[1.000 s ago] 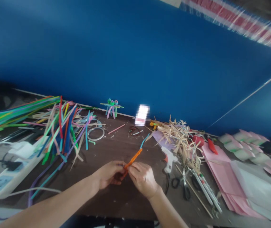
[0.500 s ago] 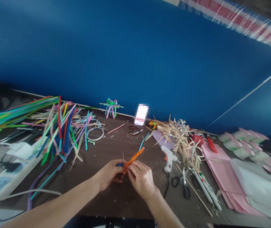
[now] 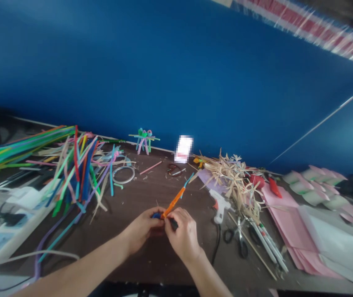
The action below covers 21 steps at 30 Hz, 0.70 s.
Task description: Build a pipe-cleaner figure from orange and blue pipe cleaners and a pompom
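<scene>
**Pinching an orange pipe cleaner (image 3: 174, 202) over a crowded table (image 3: 151, 258)**

The left hand (image 3: 143, 229) curls around a blue piece (image 3: 156, 215) at the stem's lower end, while the right hand (image 3: 182, 237) pinches the stem between thumb and fingers just beside it. The two hands touch, and they hide most of the join. The stem sits above the middle of the table, slanting away from the person, and a teal tip (image 3: 189, 179) extends beyond the orange section.

The likeliest trouble is a loosened pinch, which could let the stem spring free or the blue piece slip. A stiff wire end, if one is exposed, could prick a fingertip; the grip hides whether one is. To the right, a hot glue gun (image 3: 219, 205) lies near the right hand, and its black cord (image 3: 216, 243) could snag a sweeping forearm. Whether the gun is hot cannot be told.

The dark wooden table is littered with snippets. A heap of multicoloured pipe cleaners (image 3: 77, 173) sprawls to the left beside a white power strip (image 3: 5, 239), with dry straw strips (image 3: 232, 177), scissors (image 3: 240, 243) and pink paper sheets (image 3: 287, 222) to the right. A blue wall (image 3: 176, 74) rises behind.
</scene>
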Each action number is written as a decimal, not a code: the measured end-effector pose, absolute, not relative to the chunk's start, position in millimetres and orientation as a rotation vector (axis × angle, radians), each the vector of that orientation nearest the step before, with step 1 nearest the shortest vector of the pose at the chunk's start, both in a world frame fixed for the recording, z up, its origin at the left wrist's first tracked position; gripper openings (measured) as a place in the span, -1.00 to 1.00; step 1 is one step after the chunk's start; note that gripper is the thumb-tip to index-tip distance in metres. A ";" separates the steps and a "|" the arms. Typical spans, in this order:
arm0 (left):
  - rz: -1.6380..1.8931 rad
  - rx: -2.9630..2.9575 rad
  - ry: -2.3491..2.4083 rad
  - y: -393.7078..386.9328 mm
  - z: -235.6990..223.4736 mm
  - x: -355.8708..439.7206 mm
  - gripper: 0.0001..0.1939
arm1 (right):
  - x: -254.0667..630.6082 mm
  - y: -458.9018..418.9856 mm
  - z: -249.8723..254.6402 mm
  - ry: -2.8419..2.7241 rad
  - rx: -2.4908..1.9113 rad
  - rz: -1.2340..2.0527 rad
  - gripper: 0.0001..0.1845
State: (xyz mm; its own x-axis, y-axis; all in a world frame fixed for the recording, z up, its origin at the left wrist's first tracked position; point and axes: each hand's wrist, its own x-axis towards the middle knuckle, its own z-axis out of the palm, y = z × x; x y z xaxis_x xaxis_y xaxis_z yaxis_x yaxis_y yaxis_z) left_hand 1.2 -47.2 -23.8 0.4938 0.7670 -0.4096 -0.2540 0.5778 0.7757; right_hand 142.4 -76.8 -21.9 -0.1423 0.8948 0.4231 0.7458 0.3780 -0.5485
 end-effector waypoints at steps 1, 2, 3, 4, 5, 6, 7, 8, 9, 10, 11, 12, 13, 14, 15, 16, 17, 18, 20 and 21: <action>0.663 0.645 0.790 -46.1 -23.9 0.3 -0.81 | 142.0 -76.4 -23.0 -1.915 -1.416 0.273 -0.91; 0.645 0.592 0.759 -44.8 -23.9 -0.6 -0.83 | 141.8 -76.0 -23.9 -1.900 -1.418 0.277 -0.91; 0.638 0.554 0.747 -43.5 -24.0 -1.1 -0.85 | 141.7 -75.7 -24.6 -1.885 -1.418 0.281 -0.91; 0.641 0.532 0.753 -42.4 -24.1 -1.3 -0.86 | 141.5 -75.5 -25.1 -1.869 -1.419 0.286 -0.90; 0.650 0.524 0.769 -41.6 -24.2 -1.0 -0.86 | 141.4 -75.5 -25.6 -1.853 -1.420 0.291 -0.90; 0.662 0.529 0.790 -41.2 -24.4 -0.1 -0.85 | 141.2 -75.5 -26.0 -1.836 -1.423 0.299 -0.90; 0.676 0.547 0.815 -41.1 -24.7 1.2 -0.84 | 141.0 -75.7 -26.7 -1.819 -1.431 0.310 -0.90; 0.692 0.577 0.842 -41.4 -25.2 2.9 -0.84 | 140.8 -75.8 -27.4 -1.800 -1.445 0.324 -0.90; 0.713 0.615 0.864 -41.9 -25.8 4.6 -0.84 | 140.8 -75.9 -28.3 -1.781 -1.466 0.342 -0.90; 0.735 0.655 0.882 -42.4 -26.6 6.3 -0.85 | 140.9 -75.8 -29.4 -1.760 -1.492 0.368 -0.91; 0.756 0.693 0.898 -42.8 -27.6 7.7 -0.85 | 141.1 -75.5 -30.4 -1.739 -1.520 0.404 -0.91; 0.771 0.730 0.912 -43.2 -28.9 8.6 -0.86 | 141.5 -74.9 -31.4 -1.716 -1.549 0.453 -0.90; 0.786 0.768 0.922 -43.3 -30.3 9.1 -0.86 | 142.0 -73.9 -32.2 -1.692 -1.577 0.512 -0.89; 0.799 0.812 0.928 -43.3 -31.8 9.0 -0.86 | 142.4 -72.7 -32.9 -1.664 -1.601 0.581 -0.87; 0.808 0.860 0.931 -43.2 -33.3 8.4 -0.87 | 142.7 -71.2 -33.2 -1.630 -1.620 0.660 -0.84; 0.814 0.914 0.935 -43.0 -34.8 7.4 -0.87 | 142.8 -69.4 -33.2 -1.588 -1.637 0.745 -0.82; 0.821 0.971 0.941 -42.9 -36.0 6.2 -0.87 | 142.6 -67.5 -32.8 -1.541 -1.645 0.838 -0.80; 0.828 1.031 0.950 -42.8 -37.0 4.8 -0.88 | 142.1 -65.5 -32.1 -1.484 -1.646 0.938 -0.78; 0.845 1.143 0.980 -42.9 -37.9 2.4 -0.89 | 140.2 -61.6 -29.7 -1.336 -1.633 1.141 -0.78; 0.861 1.197 0.997 -43.0 -37.8 1.4 -0.90 | 139.1 -59.8 -28.1 -1.265 -1.625 1.227 -0.79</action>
